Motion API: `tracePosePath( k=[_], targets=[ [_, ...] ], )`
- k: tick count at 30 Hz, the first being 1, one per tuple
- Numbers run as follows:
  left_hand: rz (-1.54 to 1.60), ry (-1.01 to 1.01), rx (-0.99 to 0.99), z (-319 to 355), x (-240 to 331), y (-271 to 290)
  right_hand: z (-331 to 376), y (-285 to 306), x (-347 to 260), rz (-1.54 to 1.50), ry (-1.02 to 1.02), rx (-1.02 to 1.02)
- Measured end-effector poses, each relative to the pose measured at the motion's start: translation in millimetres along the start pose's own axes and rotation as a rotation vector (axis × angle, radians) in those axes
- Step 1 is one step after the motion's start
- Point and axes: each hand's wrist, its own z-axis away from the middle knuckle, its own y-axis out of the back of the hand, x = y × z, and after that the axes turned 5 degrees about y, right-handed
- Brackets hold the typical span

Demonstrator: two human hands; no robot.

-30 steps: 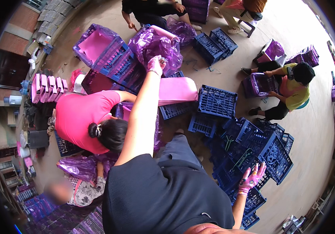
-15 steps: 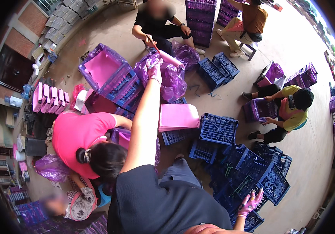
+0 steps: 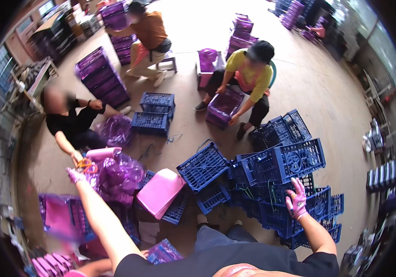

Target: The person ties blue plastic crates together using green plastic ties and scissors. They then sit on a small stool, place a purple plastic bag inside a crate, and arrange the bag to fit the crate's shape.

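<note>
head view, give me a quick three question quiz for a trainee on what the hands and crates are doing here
1. True or false: the right hand rests on a stack of blue crates.
2. The left hand reaches out beside which thing? A) a green bucket B) a purple plastic bag C) a metal ladder
3. What colour is the flat folded sheet lying on the floor between the bag and the crates?

Key: 1 true; 2 B; 3 pink.
</note>
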Motion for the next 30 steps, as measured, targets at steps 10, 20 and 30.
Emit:
tracePosePath(
  k=[10,20,30],
  targets=[
    [0.48,0.025,0.377,139,10,-5,9,-10,3,-0.049,0.011,0.076],
    [0.659,0.469,-0.378,467,-44,-67,13,-3,9,-0.127,0.08,0.232],
    [0.63,0.326,-0.723,672,32,-121,42,20,-94,-0.699,0.489,-0.063]
  ],
)
